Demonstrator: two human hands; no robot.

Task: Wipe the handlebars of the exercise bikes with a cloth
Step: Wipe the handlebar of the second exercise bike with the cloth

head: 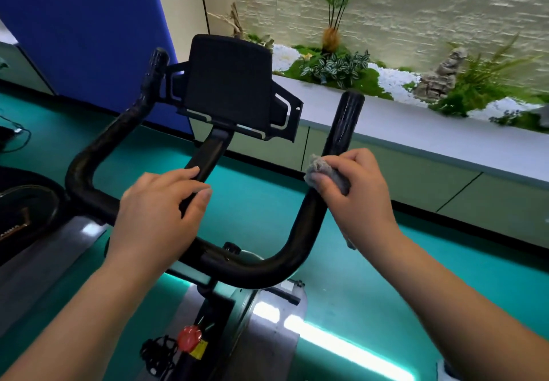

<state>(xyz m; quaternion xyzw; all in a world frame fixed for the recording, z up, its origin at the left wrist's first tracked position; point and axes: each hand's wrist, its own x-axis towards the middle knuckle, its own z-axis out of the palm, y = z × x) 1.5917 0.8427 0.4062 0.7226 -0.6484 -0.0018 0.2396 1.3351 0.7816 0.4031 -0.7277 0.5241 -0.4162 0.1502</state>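
The handlebar (303, 226) is a thick black tube, matte and slightly rubbery in look, bent into a wide U whose two arms rise toward twelve o'clock. Its right arm ends in a rounded cap; the left arm kinks and finishes in a ribbed grip. Between the arms a black stem carries a flat, rectangular tablet holder (230, 83) with clip-like side wings.

The cloth (326, 171), grey and fuzzy, is bunched against the right arm of the handlebar at about three o'clock from the stem. The right hand (353, 190) is closed around it, pressing it to the tube; most of the cloth is buried under the fingers, and a small corner hangs below the wrist. The left hand (162, 211) curls loosely over the stem, thumb apart from the fingers, and hides where stem and crossbar meet.

At six o'clock a red knob (189, 337) and a black pedal (157, 351) show, blurred. Beyond, at one o'clock, a long planter (445, 140) holds white pebbles, moss and ferns against a rough pale stone wall. The floor is smooth teal.
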